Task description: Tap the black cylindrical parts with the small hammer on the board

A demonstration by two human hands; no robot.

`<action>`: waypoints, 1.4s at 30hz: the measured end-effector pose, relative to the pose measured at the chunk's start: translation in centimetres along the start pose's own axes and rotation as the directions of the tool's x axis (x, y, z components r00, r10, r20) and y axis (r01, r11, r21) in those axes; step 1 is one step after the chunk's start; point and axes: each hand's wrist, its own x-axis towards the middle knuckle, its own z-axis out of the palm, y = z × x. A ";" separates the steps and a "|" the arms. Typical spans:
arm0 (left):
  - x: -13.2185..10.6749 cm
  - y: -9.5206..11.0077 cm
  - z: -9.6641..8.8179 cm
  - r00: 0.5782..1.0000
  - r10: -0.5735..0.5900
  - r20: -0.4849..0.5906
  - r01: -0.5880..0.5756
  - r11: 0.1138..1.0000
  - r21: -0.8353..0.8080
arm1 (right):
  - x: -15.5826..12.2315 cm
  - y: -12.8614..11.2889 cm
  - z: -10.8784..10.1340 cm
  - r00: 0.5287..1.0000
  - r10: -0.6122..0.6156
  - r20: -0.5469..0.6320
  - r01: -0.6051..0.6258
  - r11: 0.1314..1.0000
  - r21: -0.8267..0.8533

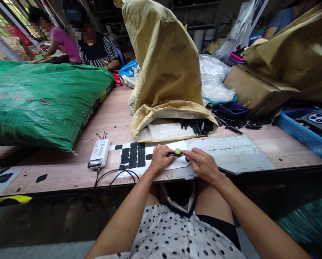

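Observation:
My left hand (161, 158) and my right hand (202, 163) meet at the table's near edge. Between their pinched fingertips is a small black part with a round green cap (177, 152). The left hand grips its black end, and the right hand's fingers close on the green end. Just left of my hands lies a white backing sheet with several black adhesive pads (133, 155). Behind my hands a tan paper sack (166, 72) lies open, with several black stick-shaped parts (197, 126) spilling from its mouth.
A white power bank (99, 154) with a black cable lies left of the pad sheet. A big green woven sack (42, 100) fills the left side. A grey metal plate (231, 153), blue trays (304, 133), cardboard and plastic bags crowd the right. Two other people sit at the far left.

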 end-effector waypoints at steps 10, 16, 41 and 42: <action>0.0 0.2 0.0 1.000 -0.001 -0.002 0.001 1.000 -0.006 | -0.6 1.3 -0.6 0.997 0.069 -0.039 -0.069 0.998 -0.004; -0.1 0.4 -0.3 1.000 -0.017 0.021 0.018 1.000 -0.012 | 0.5 4.8 -1.4 0.977 0.135 -0.163 -0.147 0.987 -0.066; -2.9 2.7 -1.3 0.978 0.196 0.072 -0.192 0.979 -0.062 | 0.6 9.4 1.1 0.984 0.114 -0.136 -0.151 0.942 -0.301; -4.1 3.4 -1.3 0.964 0.242 0.113 -0.229 0.967 -0.114 | 0.6 9.4 1.1 0.984 0.116 -0.136 -0.153 0.940 -0.306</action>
